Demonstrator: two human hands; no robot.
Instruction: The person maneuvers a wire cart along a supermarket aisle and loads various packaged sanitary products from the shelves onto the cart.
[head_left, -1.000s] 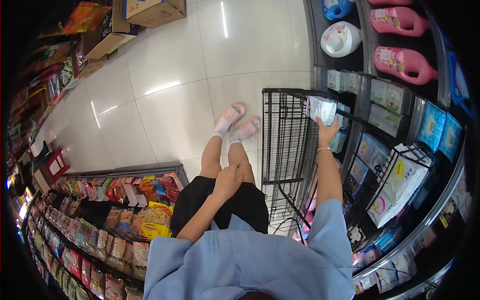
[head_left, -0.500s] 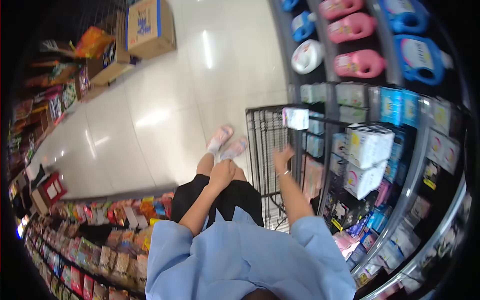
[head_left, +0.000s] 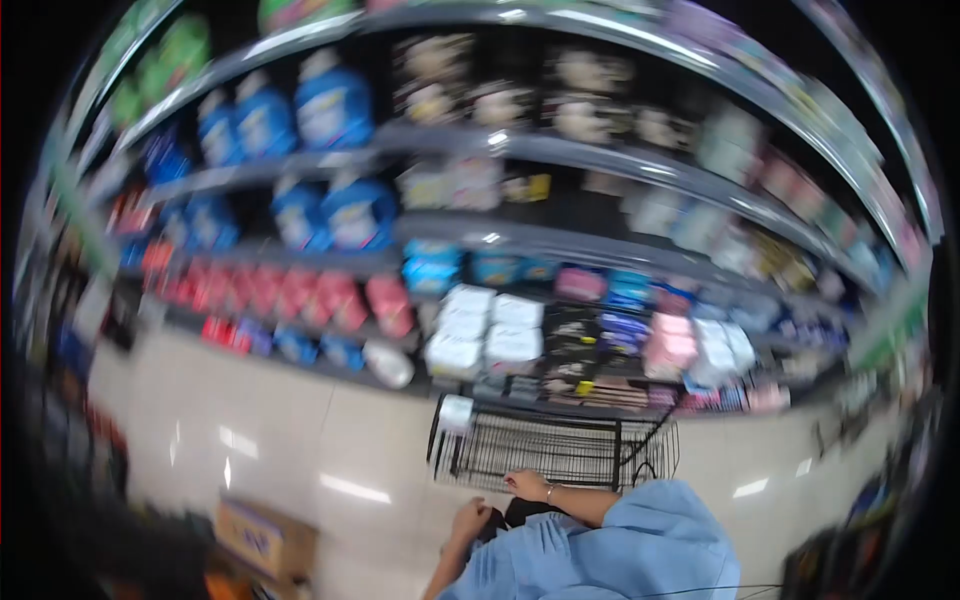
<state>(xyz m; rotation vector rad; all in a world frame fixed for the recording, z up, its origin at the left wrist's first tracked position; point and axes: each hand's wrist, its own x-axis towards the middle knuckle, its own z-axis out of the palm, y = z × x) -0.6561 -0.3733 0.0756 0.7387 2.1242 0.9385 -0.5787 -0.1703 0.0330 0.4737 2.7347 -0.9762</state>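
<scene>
My left hand (head_left: 472, 519) is low over the dark clothing at my lap, its fingers curled; anything inside it is too small to tell. Just to the right, my right hand (head_left: 527, 486), with a bracelet at the wrist, is at the near edge of a black wire shopping cart (head_left: 540, 447). Its fingers are bent inward, and whether they touch the wire or hold anything is hidden. A white card (head_left: 456, 413) is fixed at the cart's left end.
Beyond the cart stand long shelves (head_left: 450, 230) with blue bottles (head_left: 333, 105), pink bottles (head_left: 388, 305) and white packs (head_left: 514, 340). A cardboard box (head_left: 262, 537) sits on the tiled floor (head_left: 300, 420) at the lower left. More goods line the right edge.
The view has swung up and round to face the shelves, and the cart now lies crosswise in front of me. My right hand is closer to my left hand, its fingers more curled.
</scene>
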